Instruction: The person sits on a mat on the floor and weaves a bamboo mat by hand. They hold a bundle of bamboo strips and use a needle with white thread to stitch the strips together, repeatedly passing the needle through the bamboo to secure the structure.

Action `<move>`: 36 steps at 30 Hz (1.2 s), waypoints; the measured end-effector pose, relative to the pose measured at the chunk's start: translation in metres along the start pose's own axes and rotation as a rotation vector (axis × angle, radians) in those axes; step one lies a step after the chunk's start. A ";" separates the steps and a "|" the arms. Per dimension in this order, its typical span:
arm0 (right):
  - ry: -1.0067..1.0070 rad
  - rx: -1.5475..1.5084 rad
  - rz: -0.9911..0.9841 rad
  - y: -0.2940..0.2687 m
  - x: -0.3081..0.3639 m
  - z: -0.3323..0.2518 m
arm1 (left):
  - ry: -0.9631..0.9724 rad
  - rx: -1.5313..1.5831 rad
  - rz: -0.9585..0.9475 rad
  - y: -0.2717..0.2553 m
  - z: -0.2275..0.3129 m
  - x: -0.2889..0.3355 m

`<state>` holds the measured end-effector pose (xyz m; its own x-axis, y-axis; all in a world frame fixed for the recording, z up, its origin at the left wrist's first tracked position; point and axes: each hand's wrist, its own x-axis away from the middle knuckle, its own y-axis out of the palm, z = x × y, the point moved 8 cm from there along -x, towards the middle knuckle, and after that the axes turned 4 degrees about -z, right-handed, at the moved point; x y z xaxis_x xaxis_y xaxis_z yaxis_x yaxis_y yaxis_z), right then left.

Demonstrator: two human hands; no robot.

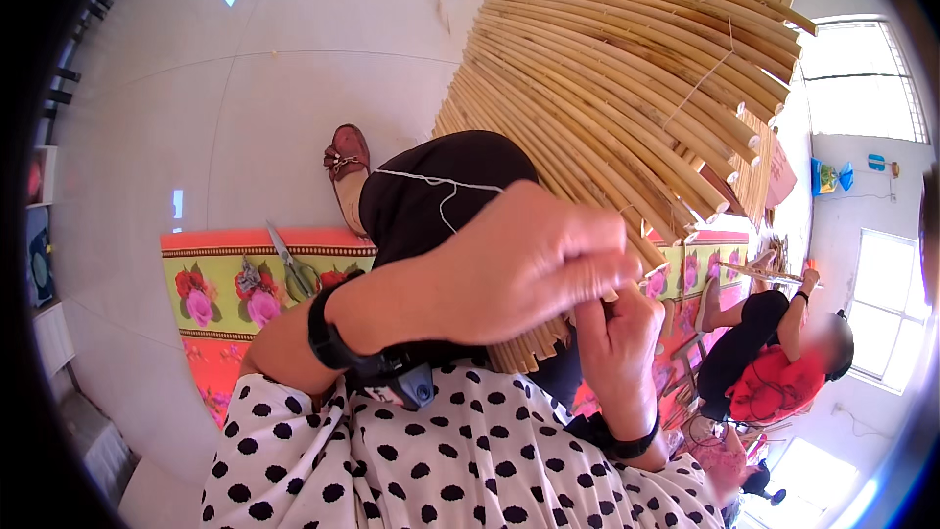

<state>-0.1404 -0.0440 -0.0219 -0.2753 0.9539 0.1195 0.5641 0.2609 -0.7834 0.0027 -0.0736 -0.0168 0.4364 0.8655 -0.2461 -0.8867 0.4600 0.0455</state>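
My left hand is closed, thumb and fingers pinched together, slightly blurred, over the near edge of a mat of bamboo sticks. Just beneath it my right hand is closed too, its fingertips meeting those of the left. Whatever lies between the fingers is hidden. A thin white string runs across my black-trousered knee and disappears behind my left hand. More string crosses the sticks, binding them side by side. Part of the mat passes under my hands and down onto my lap.
Scissors with green handles lie on a red and yellow flowered mat at the left. To the right a person in red sits handling sticks, with another person in pink lower down. Windows line the right wall.
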 end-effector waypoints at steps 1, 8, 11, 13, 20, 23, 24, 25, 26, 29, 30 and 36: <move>0.009 -0.039 0.016 0.000 -0.001 -0.002 | -0.052 0.028 -0.008 -0.005 -0.004 -0.001; -0.010 -0.026 -0.085 -0.007 0.007 0.010 | -0.121 0.383 -0.021 -0.004 -0.036 0.006; 0.009 -0.004 -0.082 -0.008 0.010 0.016 | -0.129 0.387 -0.033 -0.001 -0.037 0.007; 0.051 -0.020 -0.043 -0.003 0.009 0.013 | -0.120 0.389 -0.022 -0.002 -0.037 0.007; -0.017 0.102 0.021 -0.005 0.000 -0.008 | -0.077 0.403 -0.018 0.000 -0.022 0.002; -0.046 0.138 0.019 -0.003 -0.004 -0.013 | -0.102 0.358 -0.022 -0.003 -0.026 0.001; -0.055 0.142 0.029 -0.002 -0.003 -0.015 | -0.105 0.315 -0.018 -0.004 -0.027 0.001; -0.064 0.147 0.044 -0.002 -0.002 -0.017 | -0.105 0.270 -0.017 -0.005 -0.026 0.001; -0.067 0.140 0.048 -0.001 -0.003 -0.017 | -0.106 0.225 -0.016 -0.006 -0.025 0.001; -0.061 0.111 0.072 -0.001 0.000 -0.015 | 0.069 0.019 -0.013 -0.004 -0.001 0.003; -0.054 0.095 0.081 0.000 0.001 -0.011 | 0.035 0.032 -0.007 -0.003 -0.004 0.003; -0.105 0.019 0.031 0.000 0.003 0.003 | -0.158 0.257 -0.044 -0.006 -0.022 0.005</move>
<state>-0.1441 -0.0414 -0.0233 -0.3383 0.9405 0.0316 0.5587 0.2277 -0.7975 0.0070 -0.0760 -0.0397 0.5098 0.8544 -0.1003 -0.8076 0.5155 0.2865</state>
